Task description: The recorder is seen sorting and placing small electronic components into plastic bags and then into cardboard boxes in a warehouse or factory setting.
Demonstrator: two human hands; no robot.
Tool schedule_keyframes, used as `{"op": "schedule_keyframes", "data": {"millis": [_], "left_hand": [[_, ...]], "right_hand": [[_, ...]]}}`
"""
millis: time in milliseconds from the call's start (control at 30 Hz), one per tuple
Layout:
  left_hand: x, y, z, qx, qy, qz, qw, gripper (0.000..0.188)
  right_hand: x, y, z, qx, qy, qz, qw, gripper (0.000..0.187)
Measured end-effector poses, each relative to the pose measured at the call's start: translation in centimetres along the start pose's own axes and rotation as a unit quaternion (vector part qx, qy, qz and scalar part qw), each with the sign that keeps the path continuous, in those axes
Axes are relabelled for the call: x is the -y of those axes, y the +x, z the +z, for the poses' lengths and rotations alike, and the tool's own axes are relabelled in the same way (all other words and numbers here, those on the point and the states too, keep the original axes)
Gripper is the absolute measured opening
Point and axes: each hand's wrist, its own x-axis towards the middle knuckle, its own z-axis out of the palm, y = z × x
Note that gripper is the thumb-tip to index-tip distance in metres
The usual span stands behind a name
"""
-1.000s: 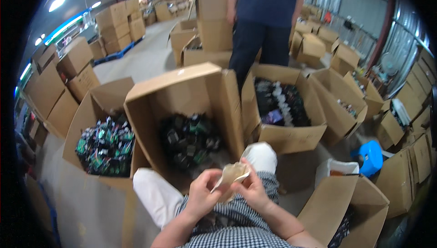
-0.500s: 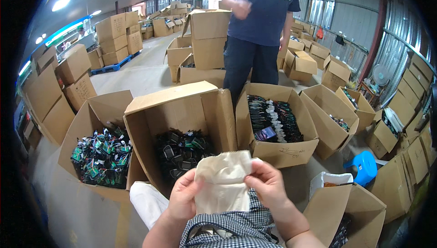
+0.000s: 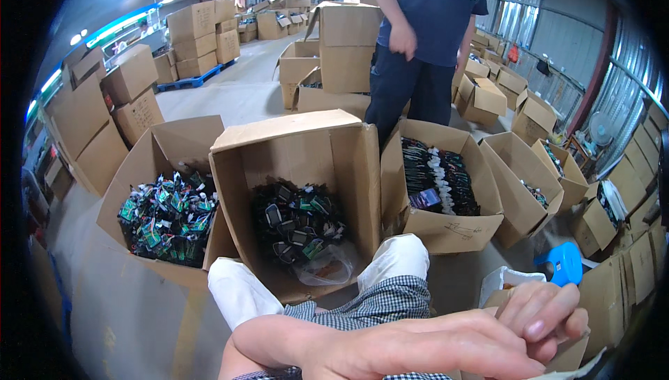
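Observation:
My left hand (image 3: pixel 418 345) reaches across my lap to the lower right, its fingers long and close together. Its fingertips meet the edge of a pale creased sheet (image 3: pixel 577 367), mostly cut off by the lower rim. Just beyond, my right hand (image 3: pixel 542 310) has its fingers curled in; whatever is in them is hidden. Both hands are over an open carton at the lower right. Between my knees stands a tilted carton (image 3: pixel 296 129) holding dark small-screen modules with wires (image 3: pixel 296 219) and a clear plastic bag (image 3: pixel 324 268).
To the left, a carton (image 3: pixel 150 261) holds green circuit boards with wires (image 3: pixel 171 213). Right of centre, another carton (image 3: pixel 453 233) holds neat rows of dark wired parts (image 3: pixel 439 178). A blue stool (image 3: pixel 563 263) stands at right. A person in dark clothes (image 3: pixel 425 45) stands behind the cartons.
Both hands have moved from above my lap to the lower right, taking the pale sheet mostly out of view. The clear bag in the middle carton now shows. The standing person's arm has lowered.

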Motion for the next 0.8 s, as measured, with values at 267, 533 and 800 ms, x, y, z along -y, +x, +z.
{"op": "schedule_keyframes", "data": {"millis": [267, 533, 800], "left_hand": [[2.7, -0.9, 0.5, 0.012, -0.137, 0.075, 0.988, 0.039], [5.2, -2.2, -0.2, -0.035, -0.16, 0.106, 0.981, 0.037], [5.4, -2.8, 0.0, -0.058, -0.187, 0.115, 0.974, 0.036]], "right_hand": [[-1.3, -2.7, 0.6, -0.203, -0.179, 0.041, 0.962, 0.031], [-2.5, -5.1, 0.2, -0.211, -0.189, 0.088, 0.955, 0.03], [-2.5, -6.2, -0.2, -0.222, -0.194, 0.101, 0.95, 0.029]]}}
